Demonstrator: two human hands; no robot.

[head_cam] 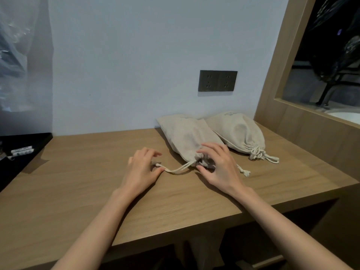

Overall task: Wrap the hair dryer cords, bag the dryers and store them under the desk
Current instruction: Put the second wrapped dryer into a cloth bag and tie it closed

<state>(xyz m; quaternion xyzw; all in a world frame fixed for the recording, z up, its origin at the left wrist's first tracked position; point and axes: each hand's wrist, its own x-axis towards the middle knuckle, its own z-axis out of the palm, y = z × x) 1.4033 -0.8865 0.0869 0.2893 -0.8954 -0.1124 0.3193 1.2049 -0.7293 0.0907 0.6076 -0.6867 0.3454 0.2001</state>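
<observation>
Two beige drawstring bags lie on the wooden desk (87, 188) near the wall. The nearer bag (185, 135) is bulging, and something dark shows at its gathered mouth. My left hand (142, 170) pinches the knotted end of its left drawstring (179, 169) between thumb and fingers. My right hand (220, 166) curls over the bag's mouth, thumb below and fingers on top. The bag's other cord end (245, 172) lies loose to the right. The second bag (239, 133) is pulled tight, its cord knotted at the mouth. No dryer or dryer cord is plainly visible.
A dark double wall socket (217, 80) sits above the bags. A black tray (25, 151) with small items is at the left edge. A wooden frame (288, 75) borders the desk on the right. Dark open space (253, 240) shows under the desk front.
</observation>
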